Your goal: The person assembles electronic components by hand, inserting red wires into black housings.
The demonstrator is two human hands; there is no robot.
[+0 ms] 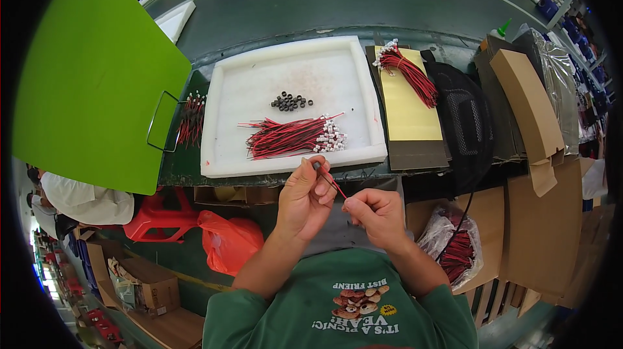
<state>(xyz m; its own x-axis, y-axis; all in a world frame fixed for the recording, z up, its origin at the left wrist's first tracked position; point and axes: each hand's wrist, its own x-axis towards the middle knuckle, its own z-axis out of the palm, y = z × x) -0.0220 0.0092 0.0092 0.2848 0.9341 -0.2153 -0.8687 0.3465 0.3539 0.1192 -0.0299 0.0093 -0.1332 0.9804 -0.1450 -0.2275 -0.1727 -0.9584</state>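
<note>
In front of the tray's near edge, my left hand (300, 196) pinches a small dark ring-like piece (317, 165) between thumb and fingertips. A thin red-and-black wire lead (339, 189) runs from there to my right hand (379, 215), whose thumb and forefinger are closed on its other end. The exact fit of the dark piece on the lead is hidden by my fingers. Beyond my hands, a white foam tray (292, 166) holds a pile of red-and-black leads with white connectors (285, 138). Behind that pile lie several small black rings (291, 100).
Right of the tray, a tied bundle of leads (415, 76) rests on a yellow sheet (413, 122), beside a black mesh bag (462, 119). A green panel (97, 83) stands left. Below the bench are a red stool (159, 219), an orange bag (227, 242) and a clear bag of leads (457, 252).
</note>
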